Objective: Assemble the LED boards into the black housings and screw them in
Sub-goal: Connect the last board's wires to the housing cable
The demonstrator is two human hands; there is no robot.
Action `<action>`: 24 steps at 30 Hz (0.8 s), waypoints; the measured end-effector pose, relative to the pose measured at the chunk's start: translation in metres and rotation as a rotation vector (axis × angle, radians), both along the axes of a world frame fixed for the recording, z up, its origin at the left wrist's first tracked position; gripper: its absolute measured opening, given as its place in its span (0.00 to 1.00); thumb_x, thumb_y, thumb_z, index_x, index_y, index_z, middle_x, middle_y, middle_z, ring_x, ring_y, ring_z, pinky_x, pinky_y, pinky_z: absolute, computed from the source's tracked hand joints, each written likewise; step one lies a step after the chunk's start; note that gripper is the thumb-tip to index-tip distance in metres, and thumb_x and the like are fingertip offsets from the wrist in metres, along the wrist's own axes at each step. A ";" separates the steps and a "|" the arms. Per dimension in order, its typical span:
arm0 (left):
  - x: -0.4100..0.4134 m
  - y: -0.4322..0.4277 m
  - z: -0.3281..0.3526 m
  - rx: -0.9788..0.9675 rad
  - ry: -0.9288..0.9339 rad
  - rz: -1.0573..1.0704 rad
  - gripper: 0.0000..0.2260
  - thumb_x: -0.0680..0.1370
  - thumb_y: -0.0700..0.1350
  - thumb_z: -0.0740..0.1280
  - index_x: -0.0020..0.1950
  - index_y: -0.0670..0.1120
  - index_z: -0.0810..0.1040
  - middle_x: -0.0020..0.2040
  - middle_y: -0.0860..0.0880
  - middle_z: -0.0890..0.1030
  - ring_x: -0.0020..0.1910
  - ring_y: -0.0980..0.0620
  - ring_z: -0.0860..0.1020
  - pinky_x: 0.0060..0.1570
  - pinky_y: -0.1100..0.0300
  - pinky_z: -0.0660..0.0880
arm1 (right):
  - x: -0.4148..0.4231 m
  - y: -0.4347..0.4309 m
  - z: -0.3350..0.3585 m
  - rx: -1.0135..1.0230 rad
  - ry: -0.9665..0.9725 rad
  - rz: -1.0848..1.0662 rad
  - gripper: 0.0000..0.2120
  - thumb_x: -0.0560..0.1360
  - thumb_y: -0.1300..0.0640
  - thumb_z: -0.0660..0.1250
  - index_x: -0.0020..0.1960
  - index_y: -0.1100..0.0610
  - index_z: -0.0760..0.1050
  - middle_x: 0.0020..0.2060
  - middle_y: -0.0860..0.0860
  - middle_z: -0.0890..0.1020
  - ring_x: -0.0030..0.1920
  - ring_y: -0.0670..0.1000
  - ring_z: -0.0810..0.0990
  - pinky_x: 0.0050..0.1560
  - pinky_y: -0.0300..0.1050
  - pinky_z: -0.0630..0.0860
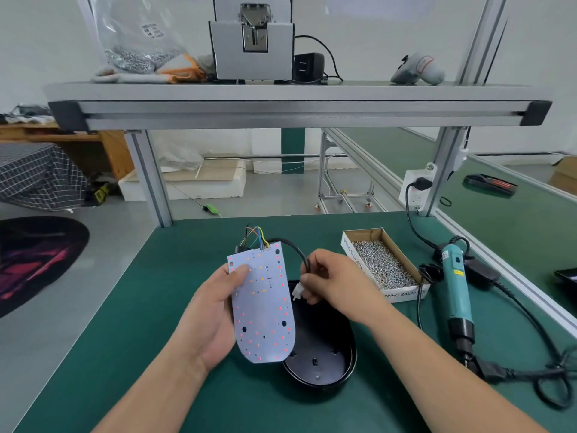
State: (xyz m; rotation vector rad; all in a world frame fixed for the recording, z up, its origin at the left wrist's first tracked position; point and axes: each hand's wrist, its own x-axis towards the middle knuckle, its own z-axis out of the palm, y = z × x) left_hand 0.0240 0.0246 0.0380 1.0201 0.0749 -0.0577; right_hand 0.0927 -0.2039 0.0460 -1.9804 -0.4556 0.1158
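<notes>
Board (262, 304) gripped in left hand (212, 310), thumb on its face, above housing (324, 360) on bench (156, 307); white plug (297, 291) pinched in right hand (331, 282), cable (298, 250) looping behind.

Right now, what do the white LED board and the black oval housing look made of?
White LED board: thin rigid matte sheet, probably coated laminate or aluminium; flat though held at one edge. Black oval housing: likely moulded plastic; glossy rim.

White LED board (262, 307) red-dotted, black housing (324, 360), green mat (156, 307), teal screwdriver (454, 282)
</notes>
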 end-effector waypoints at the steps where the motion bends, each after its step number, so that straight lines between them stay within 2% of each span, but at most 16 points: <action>1: 0.000 -0.001 0.000 -0.008 0.001 -0.012 0.17 0.80 0.47 0.69 0.66 0.43 0.83 0.57 0.43 0.85 0.52 0.44 0.84 0.52 0.46 0.83 | -0.001 0.001 -0.002 -0.048 -0.030 -0.004 0.06 0.79 0.65 0.68 0.47 0.56 0.75 0.35 0.55 0.86 0.33 0.51 0.85 0.38 0.42 0.80; 6: 0.001 -0.004 -0.004 -0.043 0.001 -0.071 0.17 0.81 0.47 0.68 0.68 0.42 0.81 0.59 0.41 0.86 0.52 0.43 0.86 0.48 0.49 0.84 | -0.003 0.004 -0.003 -0.284 -0.199 -0.043 0.07 0.75 0.59 0.70 0.43 0.49 0.74 0.35 0.45 0.84 0.35 0.45 0.82 0.37 0.40 0.76; 9: -0.001 -0.007 -0.004 -0.054 -0.034 -0.107 0.14 0.82 0.47 0.67 0.64 0.43 0.84 0.58 0.40 0.87 0.51 0.41 0.87 0.48 0.49 0.84 | -0.003 0.003 0.000 -0.398 -0.305 -0.039 0.10 0.74 0.54 0.72 0.41 0.48 0.70 0.36 0.45 0.79 0.37 0.46 0.77 0.34 0.39 0.69; 12: -0.003 -0.013 -0.005 -0.020 -0.054 -0.065 0.12 0.82 0.47 0.67 0.61 0.45 0.85 0.60 0.39 0.86 0.52 0.40 0.87 0.49 0.47 0.85 | -0.004 0.002 0.004 -0.476 -0.354 -0.055 0.12 0.74 0.50 0.72 0.40 0.48 0.69 0.34 0.46 0.78 0.38 0.47 0.76 0.35 0.46 0.68; 15: -0.003 -0.021 -0.002 0.037 -0.075 0.025 0.13 0.80 0.47 0.70 0.63 0.45 0.85 0.62 0.37 0.85 0.54 0.41 0.85 0.54 0.46 0.84 | -0.003 -0.002 0.008 -0.435 -0.338 -0.096 0.13 0.72 0.50 0.74 0.38 0.47 0.69 0.35 0.46 0.78 0.39 0.48 0.76 0.38 0.48 0.71; 18: -0.005 -0.031 0.001 0.069 -0.118 0.037 0.14 0.79 0.47 0.74 0.62 0.43 0.84 0.61 0.36 0.85 0.53 0.41 0.85 0.52 0.47 0.84 | 0.000 -0.008 0.008 -0.290 -0.315 -0.113 0.11 0.72 0.54 0.77 0.39 0.50 0.75 0.42 0.48 0.79 0.48 0.48 0.76 0.49 0.47 0.73; 22: -0.005 -0.035 0.000 0.100 -0.093 0.047 0.12 0.81 0.48 0.69 0.62 0.44 0.83 0.61 0.35 0.85 0.54 0.38 0.84 0.53 0.43 0.83 | 0.003 -0.012 0.001 -0.168 -0.306 -0.081 0.07 0.72 0.58 0.79 0.46 0.54 0.81 0.50 0.47 0.83 0.57 0.44 0.77 0.59 0.37 0.70; 24: -0.005 -0.034 0.001 0.107 -0.073 0.051 0.12 0.81 0.48 0.69 0.62 0.46 0.84 0.60 0.36 0.85 0.51 0.40 0.85 0.49 0.45 0.84 | 0.001 -0.009 -0.002 -0.139 -0.184 -0.045 0.07 0.74 0.56 0.77 0.50 0.53 0.81 0.52 0.46 0.84 0.58 0.43 0.79 0.61 0.39 0.73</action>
